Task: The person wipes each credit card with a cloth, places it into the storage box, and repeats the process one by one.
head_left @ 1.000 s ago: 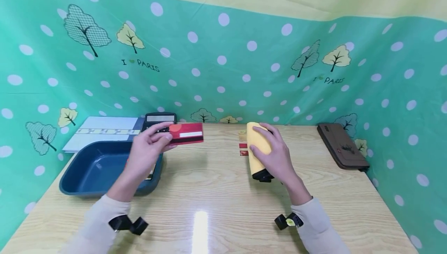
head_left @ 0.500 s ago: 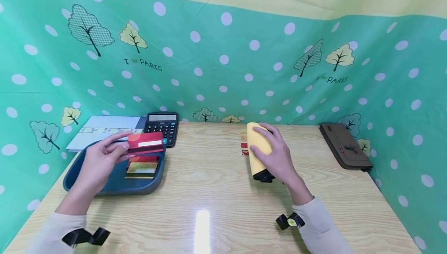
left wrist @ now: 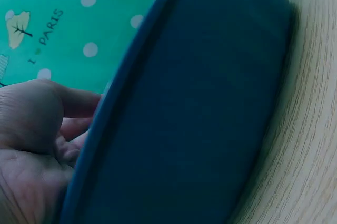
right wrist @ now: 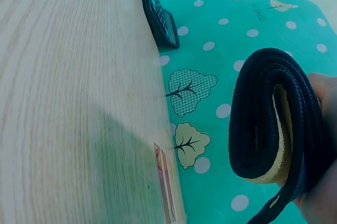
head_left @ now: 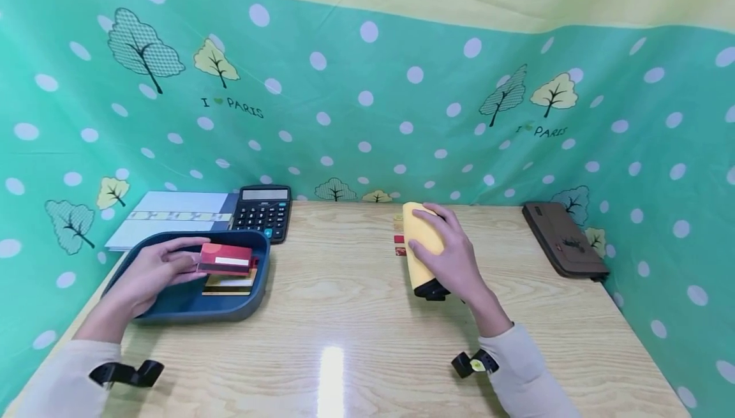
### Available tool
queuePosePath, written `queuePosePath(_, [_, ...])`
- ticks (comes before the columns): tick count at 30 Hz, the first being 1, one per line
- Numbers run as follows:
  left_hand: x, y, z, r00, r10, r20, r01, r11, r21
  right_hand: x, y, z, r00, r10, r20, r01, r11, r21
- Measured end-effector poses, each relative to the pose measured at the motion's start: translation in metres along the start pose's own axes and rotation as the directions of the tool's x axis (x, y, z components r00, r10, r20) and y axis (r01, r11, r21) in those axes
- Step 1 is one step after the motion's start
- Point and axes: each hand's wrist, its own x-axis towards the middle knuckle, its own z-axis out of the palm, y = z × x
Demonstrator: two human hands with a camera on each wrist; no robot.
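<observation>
My left hand (head_left: 146, 274) pinches a red bank card (head_left: 226, 258) with a white strip and a dark band, low inside the blue plastic basin (head_left: 189, 316). Beneath it a gold card (head_left: 228, 285) lies in the basin, partly covered. In the left wrist view the basin wall (left wrist: 184, 108) hides the fingertips and the card. My right hand (head_left: 456, 258) grips a folded yellow cloth-like bundle (head_left: 422, 246) above the table; its layered black edge (right wrist: 253, 113) faces the right wrist camera. Just left of the bundle, red cards (head_left: 399, 239) lie on the table, partly hidden by it.
Behind the basin are a black calculator (head_left: 275, 212) and a pale blue folder (head_left: 172, 214). A brown zipped case (head_left: 565, 242) lies at the right edge of the wooden table (head_left: 344, 290). A green dotted curtain (head_left: 367, 131) encloses the back and sides.
My left hand has carried the red card leftward from over the table, then down into the basin. My right hand holds the yellow bundle in nearly the same place.
</observation>
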Motion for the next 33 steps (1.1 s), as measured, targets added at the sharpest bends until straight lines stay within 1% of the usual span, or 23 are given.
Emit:
queuePosePath(2, [0.0023,-0.0009,0.0015,1.000,-0.012,0.016,0.012,1.000,0.008,0.0002,-0.0001,-0.0001,1.000,0.001,-0.002,-0.001,1.000,-0.004])
queuePosePath(5, [0.0049,-0.0007,0.0040,0.999,-0.034,0.023,0.034,0.999,0.020,0.0006,-0.0003,0.0000,1.000,0.002,-0.003,-0.002,1.000,-0.009])
queuePosePath(10, [0.0068,0.0000,0.0051,0.998,-0.063,0.019,0.062,0.998,0.020,0.0008,-0.0001,0.0005,1.000,0.004,-0.001,-0.005,1.000,-0.011])
queuePosePath(14, [0.0072,-0.0010,0.0027,0.998,-0.061,0.011,0.061,0.998,0.010,0.0003,-0.0002,0.0012,1.000,0.006,0.002,-0.005,1.000,-0.003])
queuePosePath(20, [0.0072,-0.0038,-0.0018,0.998,-0.060,0.018,0.061,0.997,-0.057,0.0001,0.0001,0.0012,1.000,0.014,0.005,-0.014,1.000,0.004])
queuePosePath(23, [0.0071,-0.0040,-0.0029,0.998,-0.056,0.015,0.057,0.995,-0.076,-0.0001,0.0000,0.0006,1.000,0.019,0.007,-0.019,1.000,0.000])
queuePosePath(27, [0.0072,-0.0027,-0.0022,0.998,-0.057,0.011,0.058,0.996,-0.067,-0.0001,0.0005,0.0008,1.000,0.017,0.007,-0.017,1.000,-0.003])
queuePosePath(33, [0.0059,-0.0016,-0.0005,0.996,-0.084,-0.003,0.084,0.996,-0.043,0.0005,0.0016,0.0025,1.000,0.002,0.006,-0.002,1.000,0.002])
